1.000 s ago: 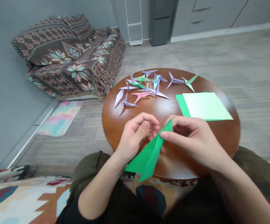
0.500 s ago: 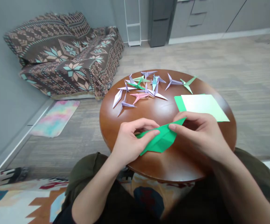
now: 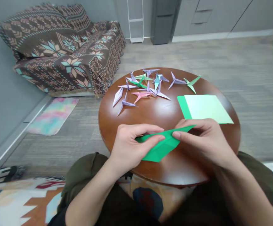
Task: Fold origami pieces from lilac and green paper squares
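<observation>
A partly folded sheet of green origami paper (image 3: 161,150) is held between my two hands above the near side of the round brown table (image 3: 150,119). My left hand (image 3: 133,142) pinches its left part, thumb in front and fingers behind. On the right, my right hand (image 3: 201,136) pinches the upper edge near a pointed corner that sticks out to the right. The fingers behind the paper are partly hidden. Just beyond my right hand lies a stack of square paper (image 3: 208,108), pale green on top with brighter green showing at its left.
Several folded paper cranes (image 3: 143,94), mostly lilac with some green, blue and pink, lie on the table's far left. A pale green crane (image 3: 192,84) lies at the far right. Beyond the table stand a cloth-covered sofa (image 3: 75,59) and a grey fridge (image 3: 162,25).
The green paper has turned a little flatter, its right point now lower and farther right. Both hands keep their pinch on it, and the right hand has dropped slightly. The view has shifted slightly.
</observation>
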`<state>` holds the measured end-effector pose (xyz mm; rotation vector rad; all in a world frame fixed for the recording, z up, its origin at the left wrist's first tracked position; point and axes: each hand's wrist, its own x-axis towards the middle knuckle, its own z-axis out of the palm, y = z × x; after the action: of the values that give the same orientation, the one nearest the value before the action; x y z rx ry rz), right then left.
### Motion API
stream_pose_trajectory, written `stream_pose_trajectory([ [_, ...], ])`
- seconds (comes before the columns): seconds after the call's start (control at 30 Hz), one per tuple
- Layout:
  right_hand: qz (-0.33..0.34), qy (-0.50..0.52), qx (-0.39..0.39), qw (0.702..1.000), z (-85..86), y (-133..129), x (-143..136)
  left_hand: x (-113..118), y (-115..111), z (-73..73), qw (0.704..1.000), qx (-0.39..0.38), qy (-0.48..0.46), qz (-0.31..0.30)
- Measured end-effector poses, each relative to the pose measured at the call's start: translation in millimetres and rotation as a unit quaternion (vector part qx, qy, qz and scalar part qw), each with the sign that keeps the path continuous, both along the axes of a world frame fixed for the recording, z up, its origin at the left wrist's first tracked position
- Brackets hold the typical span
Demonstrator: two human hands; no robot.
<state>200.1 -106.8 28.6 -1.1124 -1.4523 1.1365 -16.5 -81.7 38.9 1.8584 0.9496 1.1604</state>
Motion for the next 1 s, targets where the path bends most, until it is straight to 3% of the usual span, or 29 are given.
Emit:
stream_pose_trajectory([
  [0.23,-0.022,-0.004,-0.023,0.999,2.8,-2.8,3.7,3.0,0.2,2.6,0.999,-0.034,0.000,-0.007],
  [0.43,-0.082,0.022,-0.050,0.995,-3.9,-2.2,-1.7,3.8,3.6,2.5,0.993,-0.119,-0.016,-0.018],
  [0.73,-0.196,0.069,0.016,0.978,-14.9,4.4,-0.9,3.3,7.2,1.2,0.983,-0.178,-0.033,-0.013],
  [1.0,-0.058,0.057,-0.056,0.995,-9.4,-1.6,-4.4,3.4,6.5,-0.4,0.986,-0.158,-0.046,-0.014],
])
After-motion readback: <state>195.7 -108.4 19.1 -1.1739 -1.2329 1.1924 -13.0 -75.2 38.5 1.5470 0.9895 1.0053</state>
